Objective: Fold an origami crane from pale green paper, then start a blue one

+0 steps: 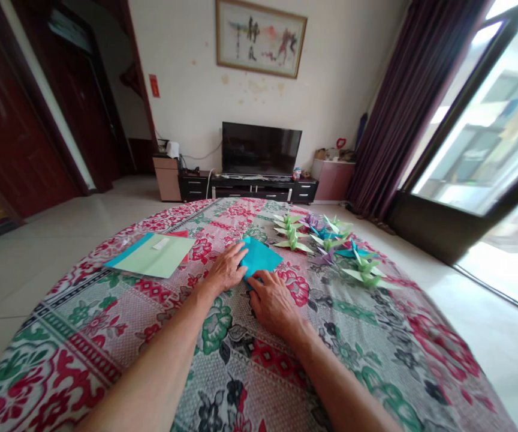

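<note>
Blue paper (259,257) on flowered cloth (250,360): left hand (228,268) and right hand (273,302) pressed it flat, fingers extended, gripping nothing; paper cranes (326,243) nearby.

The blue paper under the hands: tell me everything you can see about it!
The turquoise-blue sheet of thin paper looks plain and matte, and seems folded into a smaller angular shape. It lies flat on the flowery red-and-green tablecloth. The left hand presses its left edge; the right hand touches its near corner.
</note>
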A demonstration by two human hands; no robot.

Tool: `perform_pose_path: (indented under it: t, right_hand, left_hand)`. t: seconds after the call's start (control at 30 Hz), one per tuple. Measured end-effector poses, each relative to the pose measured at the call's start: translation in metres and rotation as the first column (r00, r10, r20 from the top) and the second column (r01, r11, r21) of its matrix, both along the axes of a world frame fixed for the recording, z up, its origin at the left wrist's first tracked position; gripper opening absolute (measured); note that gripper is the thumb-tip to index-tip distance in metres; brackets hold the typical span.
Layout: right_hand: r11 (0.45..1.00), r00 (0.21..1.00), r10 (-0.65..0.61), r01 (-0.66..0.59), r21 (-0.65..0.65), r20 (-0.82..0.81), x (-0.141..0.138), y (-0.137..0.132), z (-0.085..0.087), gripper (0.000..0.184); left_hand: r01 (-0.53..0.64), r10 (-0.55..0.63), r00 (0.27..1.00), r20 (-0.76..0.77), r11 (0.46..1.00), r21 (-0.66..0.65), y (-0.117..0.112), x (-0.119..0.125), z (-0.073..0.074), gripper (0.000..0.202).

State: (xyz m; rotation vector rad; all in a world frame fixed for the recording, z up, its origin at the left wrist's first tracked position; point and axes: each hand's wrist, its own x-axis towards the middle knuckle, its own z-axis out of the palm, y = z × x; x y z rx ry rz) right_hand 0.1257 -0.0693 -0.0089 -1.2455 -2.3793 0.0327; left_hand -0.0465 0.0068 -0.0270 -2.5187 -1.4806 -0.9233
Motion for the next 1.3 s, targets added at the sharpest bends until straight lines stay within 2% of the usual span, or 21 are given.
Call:
perform_pose_path:
  t: [0.1, 0.23, 0.53, 0.73, 0.9, 1.1, 1.3]
  right_hand:
    - [0.999, 0.999, -0.038, 0.038, 0.001, 0.0, -0.003, -0.002, 0.001, 0.026]
    - [0.999, 0.999, -0.033, 0.033, 0.009, -0.008, -0.003, 0.0, -0.001, 0.028]
    - [0.999, 1.0, -0.028, 0.028, 0.023, -0.011, -0.003, 0.001, -0.003, 0.03]
    - [1.0, 0.997, -0.022, 0.023, 0.015, -0.068, -0.001, 0.002, -0.003, 0.029]
    - [0.997, 0.987, 0.076, -0.076, 0.01, -0.141, 0.008, 0.007, -0.003, 0.024]
    - [0.99, 0.979, 0.14, -0.137, 0.03, -0.149, 0.014, 0.008, -0.006, 0.027]
    - [0.991, 0.984, 0.135, -0.133, 0.027, -0.116, 0.013, 0.003, -0.005, 0.027]
  left_hand:
    - [0.058, -0.059, 0.998, 0.007, 0.998, 0.033, 0.0, 0.002, 0.001, 0.041]
    - [0.115, -0.115, 0.993, -0.016, 0.993, -0.01, 0.002, 0.004, 0.0, 0.029]
    - [0.068, -0.068, 0.998, -0.006, 0.998, -0.014, 0.003, 0.006, -0.003, 0.025]
    - [0.03, -0.03, 0.999, -0.021, 0.999, -0.016, -0.001, 0.004, -0.002, 0.027]
    - [-0.006, 0.007, 1.0, 0.013, 0.997, -0.074, -0.003, 0.003, 0.0, 0.028]
    - [0.024, -0.016, 0.997, 0.077, 0.994, -0.103, -0.004, 0.0, -0.001, 0.032]
    - [0.059, -0.049, 0.997, 0.055, 0.981, -0.184, -0.005, -0.006, 0.005, 0.043]
